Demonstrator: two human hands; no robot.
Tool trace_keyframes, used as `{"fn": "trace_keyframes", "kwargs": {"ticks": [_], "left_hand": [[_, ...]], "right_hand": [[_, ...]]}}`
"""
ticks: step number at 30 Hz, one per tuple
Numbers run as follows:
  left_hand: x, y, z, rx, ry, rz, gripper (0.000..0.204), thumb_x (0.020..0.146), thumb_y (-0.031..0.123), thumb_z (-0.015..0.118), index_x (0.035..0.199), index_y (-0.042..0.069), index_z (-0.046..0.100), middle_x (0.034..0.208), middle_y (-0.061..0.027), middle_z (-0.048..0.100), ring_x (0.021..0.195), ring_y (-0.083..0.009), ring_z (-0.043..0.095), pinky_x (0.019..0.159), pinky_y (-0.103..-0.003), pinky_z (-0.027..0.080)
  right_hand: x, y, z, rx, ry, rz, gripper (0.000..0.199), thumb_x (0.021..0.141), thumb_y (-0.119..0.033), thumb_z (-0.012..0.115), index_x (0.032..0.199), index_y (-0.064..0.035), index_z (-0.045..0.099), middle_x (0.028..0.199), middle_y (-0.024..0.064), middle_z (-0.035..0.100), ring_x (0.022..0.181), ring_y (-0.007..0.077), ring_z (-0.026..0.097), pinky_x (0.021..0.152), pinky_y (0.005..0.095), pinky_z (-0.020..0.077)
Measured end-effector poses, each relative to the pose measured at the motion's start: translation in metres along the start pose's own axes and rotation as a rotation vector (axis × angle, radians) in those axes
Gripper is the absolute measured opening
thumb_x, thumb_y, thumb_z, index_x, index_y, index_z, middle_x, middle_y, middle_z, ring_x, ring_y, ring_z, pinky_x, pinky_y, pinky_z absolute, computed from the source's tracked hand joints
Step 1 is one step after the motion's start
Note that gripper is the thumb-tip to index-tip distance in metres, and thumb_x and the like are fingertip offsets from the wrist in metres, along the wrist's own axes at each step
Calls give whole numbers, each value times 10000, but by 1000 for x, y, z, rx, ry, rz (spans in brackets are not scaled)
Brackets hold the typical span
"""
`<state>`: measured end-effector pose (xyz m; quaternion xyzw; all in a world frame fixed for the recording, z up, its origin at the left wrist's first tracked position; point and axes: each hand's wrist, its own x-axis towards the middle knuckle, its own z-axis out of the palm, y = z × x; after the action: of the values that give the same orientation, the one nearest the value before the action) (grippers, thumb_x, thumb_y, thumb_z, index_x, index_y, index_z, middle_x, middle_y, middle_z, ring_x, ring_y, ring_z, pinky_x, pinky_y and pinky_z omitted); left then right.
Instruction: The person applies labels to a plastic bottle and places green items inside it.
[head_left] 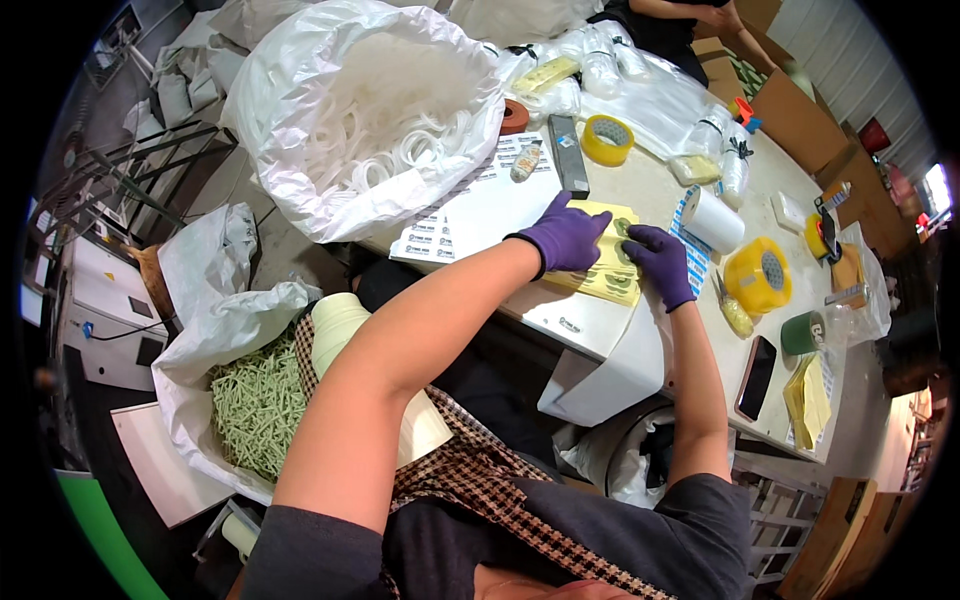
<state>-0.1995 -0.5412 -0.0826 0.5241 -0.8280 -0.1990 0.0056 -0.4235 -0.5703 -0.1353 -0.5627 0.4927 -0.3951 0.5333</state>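
A stack of yellow printed sheets (pixel 612 284) with green rounded shapes lies at the near edge of the table. My left hand (pixel 570 240), in a purple glove, grips the stack from its left side, fingers reaching across the top sheet. From the right, my right hand (pixel 662 262), gloved the same way, has its bent fingertips on the sheets' right edge, close to the left fingers. Fingers partly cover the sheets, so the exact pinch is hidden. White printed paper (pixel 480 205) lies beneath and to the left of the stack.
A large white bag (pixel 290 170) of translucent rings stands left. Below it, another bag (pixel 190 340) holds green sticks. Rightward are tape rolls (pixel 607 140), a white roll (pixel 712 220), yellow tape (pixel 757 275) and a phone (pixel 755 377). A person (pixel 690 20) is at the far side.
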Motion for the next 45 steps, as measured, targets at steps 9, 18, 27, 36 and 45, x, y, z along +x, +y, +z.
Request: {"fn": "trace_keyframes", "kwargs": {"ticks": [9,18,27,36,45], "left_hand": [[18,16,13,9,128,1,681,943,267,508,1549,-12,370,1275,-211,670,1272,-319,595,1160,-470,287],[11,14,24,29,96,15,866,899,437,675,1570,2,340,1455,-209,561,1377,-313,512,1186,-462,288],[12,16,30,139,69,-97,1138,797,645,751,1624,53,242,1643,-202,346,1534,-331,320,1271,-537,103],[5,17,21,172,-69,-12,743,897,636,641,1568,424,402,1668,-249,251,1560,-401,225,1249,-585,69],[-2,0,3,-123,-148,141,473,896,507,678,1340,346,701,1673,-231,262,1571,-397,169,1275,-478,80]], "right_hand": [[-2,3,-1,-172,-28,-174,313,846,48,752,1157,51,717,1036,91,730,933,141,682,832,277,556],[-4,-16,-22,-599,108,-717,571,766,-126,846,1292,-1,664,1200,156,699,1106,302,677,983,391,528],[-6,10,-7,-537,4,-326,910,694,-269,892,1486,-30,513,1065,179,691,903,335,676,843,415,545],[-16,-9,0,-466,2,-181,763,724,-135,851,1429,-31,579,1157,176,663,1102,289,647,949,375,521],[-10,8,-11,-183,-246,-225,626,717,5,829,1314,59,648,1362,162,597,1256,272,594,1071,348,491]]}}
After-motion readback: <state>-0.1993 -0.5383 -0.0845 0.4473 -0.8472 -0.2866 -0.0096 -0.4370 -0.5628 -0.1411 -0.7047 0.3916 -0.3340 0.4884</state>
